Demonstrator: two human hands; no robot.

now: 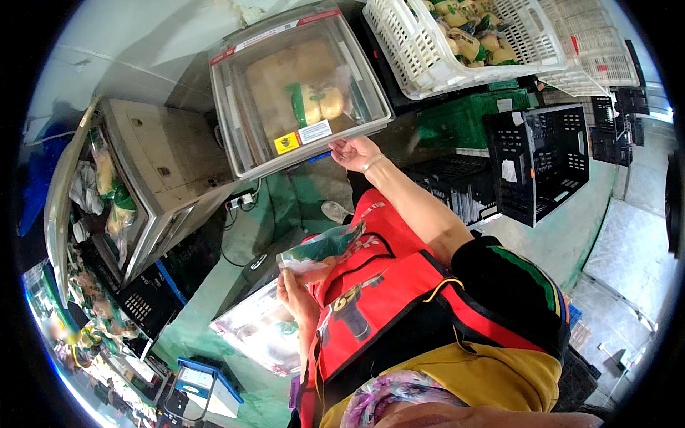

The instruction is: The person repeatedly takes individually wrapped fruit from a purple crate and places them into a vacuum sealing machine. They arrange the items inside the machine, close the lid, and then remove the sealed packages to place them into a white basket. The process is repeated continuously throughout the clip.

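A boxy machine (235, 153) with a clear lid (271, 64) stands in front of me, its lid down. Through the lid I see a clear-and-green bag (325, 102) of pale yellow, rounded pieces. My right hand (354, 153) is palm up at the lid's front edge, its fingers curled against the rim. Close to my red apron, my left hand (298, 303) pinches the end of a clear plastic bag (321, 253) with green printing. What is in this bag is hard to make out.
On the left, a second machine (160, 143) has its lid (68, 207) raised beside filled bags (118, 203). Another clear-topped machine (250, 328) is by my left arm. A white basket (399, 53) of bagged goods sits far right, above black crates (546, 164) and a green crate (453, 121).
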